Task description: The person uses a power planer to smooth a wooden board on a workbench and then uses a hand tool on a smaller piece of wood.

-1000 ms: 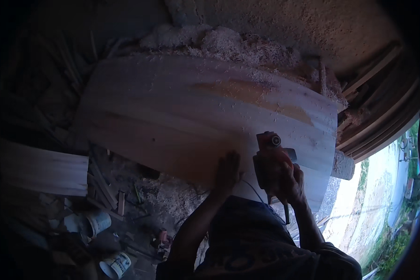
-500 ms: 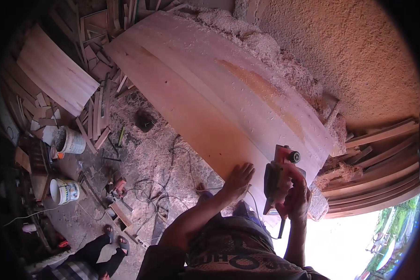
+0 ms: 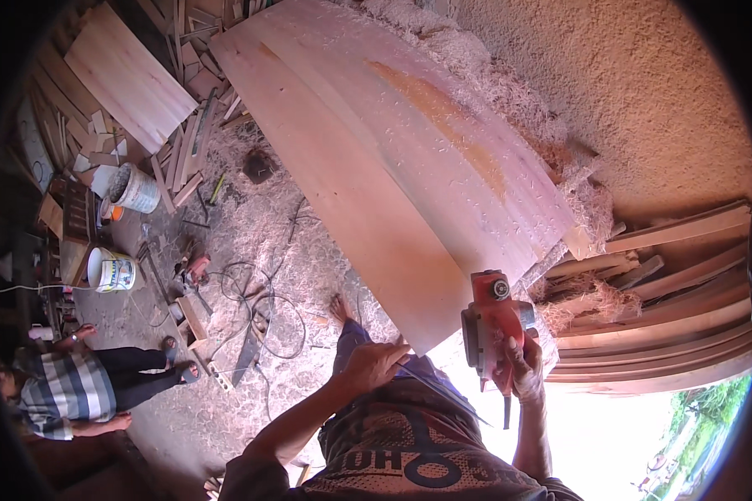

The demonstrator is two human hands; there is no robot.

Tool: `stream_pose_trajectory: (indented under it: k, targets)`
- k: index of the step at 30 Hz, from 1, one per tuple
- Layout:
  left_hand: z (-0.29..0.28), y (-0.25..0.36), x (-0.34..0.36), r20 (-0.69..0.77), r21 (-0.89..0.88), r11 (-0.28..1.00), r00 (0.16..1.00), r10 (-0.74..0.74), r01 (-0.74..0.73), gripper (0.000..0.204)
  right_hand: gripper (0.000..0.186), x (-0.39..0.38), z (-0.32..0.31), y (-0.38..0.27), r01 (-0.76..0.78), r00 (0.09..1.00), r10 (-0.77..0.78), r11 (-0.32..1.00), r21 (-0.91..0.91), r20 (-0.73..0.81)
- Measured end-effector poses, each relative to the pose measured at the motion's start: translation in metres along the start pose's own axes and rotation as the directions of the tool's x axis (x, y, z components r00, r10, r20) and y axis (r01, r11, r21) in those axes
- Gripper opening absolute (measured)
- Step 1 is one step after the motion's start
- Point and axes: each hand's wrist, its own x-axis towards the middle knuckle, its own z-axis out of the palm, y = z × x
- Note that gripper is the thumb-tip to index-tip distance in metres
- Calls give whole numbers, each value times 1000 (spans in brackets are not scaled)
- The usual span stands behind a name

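Handheld power planer [image 3: 496,327] at the near end of a wide wooden panel [image 3: 342,179]. The right hand [image 3: 525,367] grips the tool's rear handle, right of lower centre. Compared with half a second ago, the planer stands farther past the panel's end edge, overlapping it only in part; whether it touches the wood cannot be told. The left hand [image 3: 374,366], earlier laid flat on the panel, now lies beside its lower corner, fingers extended and grasping nothing; contact with the edge is unclear. The panel's face is thus largely uncovered, exposing an orange-brown patch [image 3: 443,125] and scattered shavings, which suggests a break between planing strokes.
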Motion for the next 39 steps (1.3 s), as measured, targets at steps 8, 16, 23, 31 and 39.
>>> stream_pose_trajectory:
  k: [8, 16, 23, 31, 39]
  targets:
    - [28, 67, 0, -160, 89, 990, 979, 124, -111, 51, 51, -19, -30, 22, 1, 973, 44, 981, -194, 226]
    - [31, 89, 20, -38, 387, 917, 992, 119, -95, 76, 61, -4, -31, 58, 179, 935, -19, 886, -427, 353]
    - [50, 86, 30, -150, 453, 889, 978, 142, -59, 72, 61, 1, -21, 52, 215, 929, -30, 854, -474, 368]
    - [50, 106, 25, -116, 480, 877, 991, 69, -6, 71, 54, 4, -33, 70, 136, 937, 15, 905, -403, 350]
    - [58, 106, 22, -115, 489, 872, 993, 19, 40, 77, 58, 0, -32, 58, 133, 921, 60, 880, -456, 384]
